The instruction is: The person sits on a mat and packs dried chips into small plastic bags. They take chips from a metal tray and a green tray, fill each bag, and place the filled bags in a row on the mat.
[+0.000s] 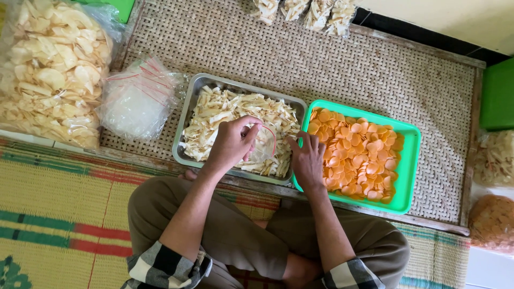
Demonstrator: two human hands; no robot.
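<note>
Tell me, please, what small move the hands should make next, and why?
Probably the right hand should pick pale strip crackers from the rectangular metal tray and drop them into the small clear plastic bag, since the left hand holds it open above the tray.

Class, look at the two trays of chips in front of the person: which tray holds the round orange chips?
The green plastic tray, beside the right hand. The metal tray, under the left hand, holds pale strip-shaped chips instead.
</note>
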